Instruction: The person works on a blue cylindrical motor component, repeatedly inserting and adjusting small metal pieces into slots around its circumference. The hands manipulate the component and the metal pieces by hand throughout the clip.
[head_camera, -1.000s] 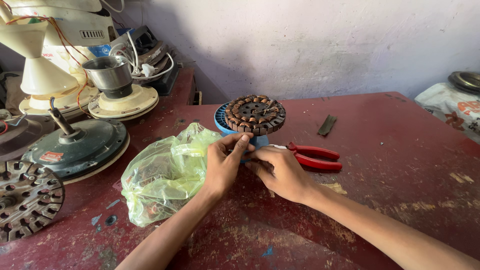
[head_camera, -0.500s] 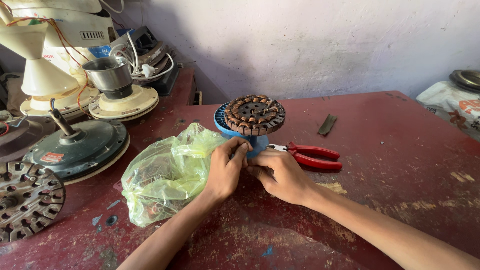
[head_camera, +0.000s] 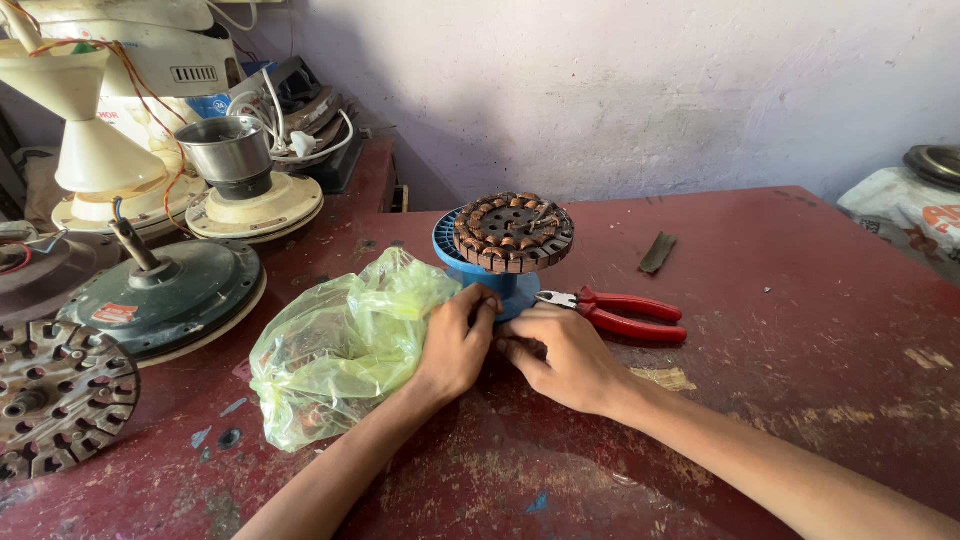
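Note:
A round stator with copper windings (head_camera: 513, 232) sits on a blue spool-shaped stand (head_camera: 478, 276) on the red table (head_camera: 800, 330). My left hand (head_camera: 456, 345) and my right hand (head_camera: 560, 355) are close together in front of the stand's base, fingertips pinched near it. Whatever they pinch is too small to see. My left wrist rests against a crumpled yellow-green plastic bag (head_camera: 340, 345).
Red-handled pliers (head_camera: 620, 313) lie just right of the stand. A small dark metal strip (head_camera: 657, 252) lies farther back. At the left are fan motor housings (head_camera: 160, 295), a bare rotor disc (head_camera: 55, 395), cream fan bases (head_camera: 255, 205) and wiring. A white sack (head_camera: 905, 210) sits at the right.
Both hands have stayed at the stand's base, with only slight finger movement. Nothing else has moved.

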